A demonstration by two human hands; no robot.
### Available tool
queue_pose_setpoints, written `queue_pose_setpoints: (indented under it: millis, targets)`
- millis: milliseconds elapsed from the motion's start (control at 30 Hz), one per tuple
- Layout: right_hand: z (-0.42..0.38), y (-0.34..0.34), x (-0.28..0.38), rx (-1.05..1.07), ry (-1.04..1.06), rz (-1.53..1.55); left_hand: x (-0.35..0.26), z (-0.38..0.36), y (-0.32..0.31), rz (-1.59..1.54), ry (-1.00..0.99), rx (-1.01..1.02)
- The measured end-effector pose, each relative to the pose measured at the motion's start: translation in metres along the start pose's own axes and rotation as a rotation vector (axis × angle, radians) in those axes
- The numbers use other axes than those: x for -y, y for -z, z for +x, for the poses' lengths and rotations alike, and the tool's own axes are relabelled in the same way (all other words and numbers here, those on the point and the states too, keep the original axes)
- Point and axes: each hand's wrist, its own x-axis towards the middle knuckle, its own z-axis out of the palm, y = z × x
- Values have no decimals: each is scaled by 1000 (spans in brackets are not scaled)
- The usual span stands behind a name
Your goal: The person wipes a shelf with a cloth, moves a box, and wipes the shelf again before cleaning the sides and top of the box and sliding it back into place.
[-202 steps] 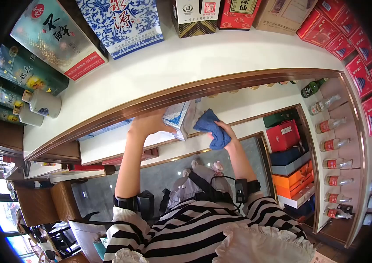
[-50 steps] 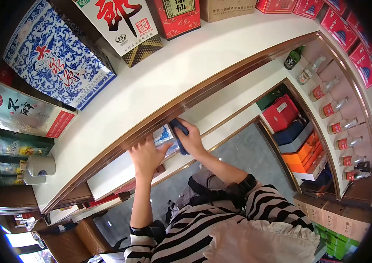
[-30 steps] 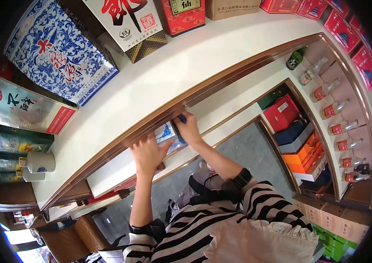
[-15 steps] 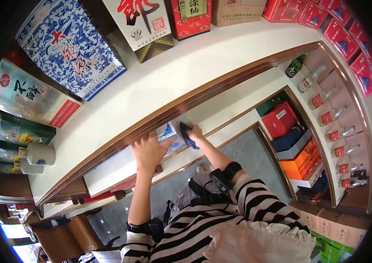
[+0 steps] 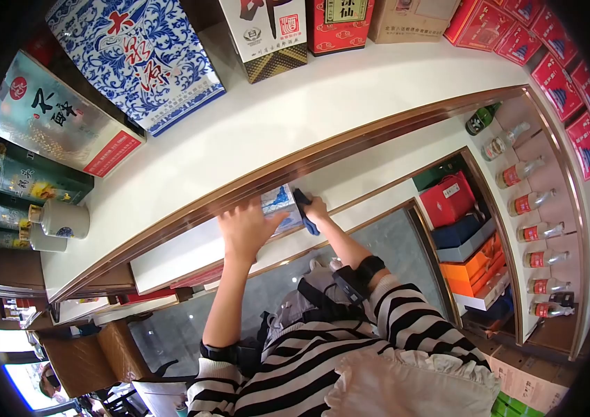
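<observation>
Below the wooden edge of the upper shelf, my left hand has its fingers and thumb apart. Its fingertips reach toward the shelf edge, and its thumb lies at a blue-and-white box. Part of that box is hidden by the shelf edge and my hand. On the box's right side, my right hand grips a dark blue cloth, which hangs down below the fingers and lies against or very close to the box.
The wooden shelf edge runs just above my hands. Large boxed goods, including a blue-patterned box, line the upper shelf. At the right stand several glass bottles and a cubby with a red box. A brown chair is lower left.
The camera view has shifted slightly, moving the shelves in the picture. The cloth in my right hand has shifted slightly along the box's right side. My left hand stays by the box.
</observation>
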Motion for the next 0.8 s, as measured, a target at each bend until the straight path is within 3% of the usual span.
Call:
queue_pose_setpoints:
  millis: [100,167,233,300,333,500,567,700,767,800]
  targets:
    - [5,1,-13,-25,-35,150,1,-1,-3,57,-28,-86]
    - [-23,28,35,-72,-23,418,1,-1,-5,77,-48,-133]
    - [-54,53,79,37,162,755,1,-2,-6,65,-65,-155]
    - [-69,47,98,-30,407,692,0,-2,-3,50,-50,-122]
    - [-72,34,97,-91,363,779,0,-1,-3,38,-41,-98]
    - [-44,7,24,-109,269,397,-1,0,-3,47,-48,-108]
    - [-27,-8,-26,-125,255,-100,-2,-1,-2,43,-45,-98]
    - [-41,15,-30,-7,184,-133,-1,1,6,-27,-17,-84]
    - [-54,32,-17,79,176,198,3,-1,13,-67,-2,-94]
    - [-57,45,-15,174,164,173,9,-1,18,-270,1,-27]
